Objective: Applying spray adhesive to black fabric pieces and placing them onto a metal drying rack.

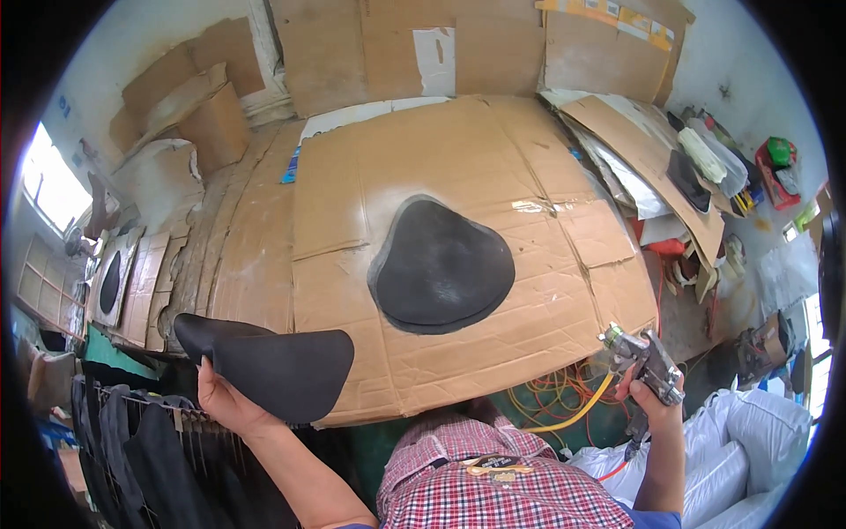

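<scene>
My left hand (pixel 227 401) pinches the edge of a black curved, flexible pad (pixel 295 370), lifted over the table's near left corner. A spray gun (pixel 648 361) sits in my right hand (pixel 650 404), off the table's near right corner, with a yellow hose (pixel 582 414) running from it. In the middle of the cardboard-covered table (pixel 335 212) lies a rounded, three-cornered black piece (pixel 445 269). A second edge shows beneath its near side, so it looks stacked on another. Greyish residue rings it on the cardboard.
Black pieces (pixel 167 458) hang on a rack at the lower left. White sacks (pixel 714 450) stand at the lower right. Orange and yellow hoses (pixel 551 397) coil on the floor under the table edge. Loose cardboard (pixel 634 145) and clutter fill the right side; cardboard panels (pixel 493 53) line the back.
</scene>
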A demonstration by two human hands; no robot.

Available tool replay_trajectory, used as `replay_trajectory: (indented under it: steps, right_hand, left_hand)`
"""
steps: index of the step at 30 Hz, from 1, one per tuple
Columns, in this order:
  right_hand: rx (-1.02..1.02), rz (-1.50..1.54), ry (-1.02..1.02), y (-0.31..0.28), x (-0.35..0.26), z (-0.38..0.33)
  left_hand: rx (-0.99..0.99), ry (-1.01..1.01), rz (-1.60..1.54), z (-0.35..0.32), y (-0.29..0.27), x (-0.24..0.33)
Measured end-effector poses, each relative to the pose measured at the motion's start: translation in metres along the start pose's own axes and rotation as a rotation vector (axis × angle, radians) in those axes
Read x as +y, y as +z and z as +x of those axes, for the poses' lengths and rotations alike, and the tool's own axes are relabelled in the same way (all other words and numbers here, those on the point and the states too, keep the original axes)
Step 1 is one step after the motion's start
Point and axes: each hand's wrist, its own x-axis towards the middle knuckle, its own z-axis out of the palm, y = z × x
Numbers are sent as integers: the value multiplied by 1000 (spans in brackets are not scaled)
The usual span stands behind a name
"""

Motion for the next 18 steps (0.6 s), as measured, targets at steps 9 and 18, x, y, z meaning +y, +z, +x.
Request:
replay_trajectory:
  steps: [9, 18]
  right_hand:
    - [-119, -154, -9, 4, 12, -7]
    - [-559, 82, 30, 45, 52, -1]
  left_hand:
    - [460, 295, 353, -36, -11, 15]
    - [140, 128, 10, -34, 135, 2]
